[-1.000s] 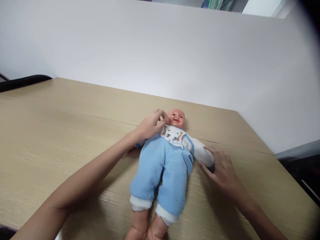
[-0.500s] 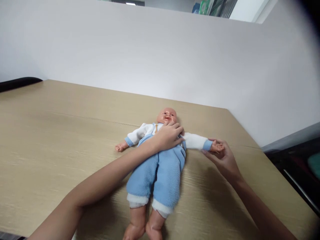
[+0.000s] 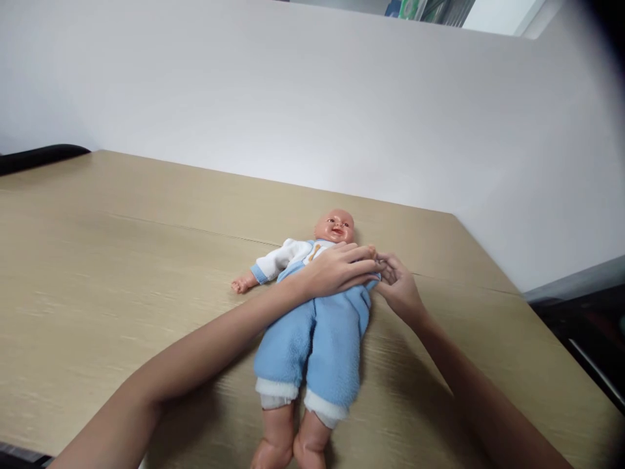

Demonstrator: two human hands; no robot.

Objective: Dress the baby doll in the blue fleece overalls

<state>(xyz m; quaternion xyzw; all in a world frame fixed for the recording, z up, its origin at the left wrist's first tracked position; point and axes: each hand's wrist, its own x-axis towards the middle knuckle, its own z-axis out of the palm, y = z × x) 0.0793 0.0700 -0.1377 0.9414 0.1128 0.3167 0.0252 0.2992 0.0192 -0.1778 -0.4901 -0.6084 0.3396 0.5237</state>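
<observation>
A baby doll (image 3: 336, 332) lies face up on the table, its head at the far end and its feet toward me. It wears a blue fleece suit with white sleeves and blue cuffs. Across its chest and right-hand shoulder lies my left hand (image 3: 336, 268), closed over the doll with its fingers close together. My right hand (image 3: 398, 286) is curled at the doll's right-hand side, around its arm by my left fingertips. Both hands mostly hide that arm and sleeve. The doll's other arm (image 3: 266, 267) rests outstretched on the table.
The wooden table (image 3: 122, 280) has a seam running across it. Behind it stands a white wall (image 3: 293, 98) with an opening at the top right. A black curved object (image 3: 43, 156) shows at the far left edge, and dark items stand beyond the right edge.
My right hand has moved left from the doll's outstretched hand to its shoulder. The arm it held no longer extends to the right. My left hand's fingers reach farther right.
</observation>
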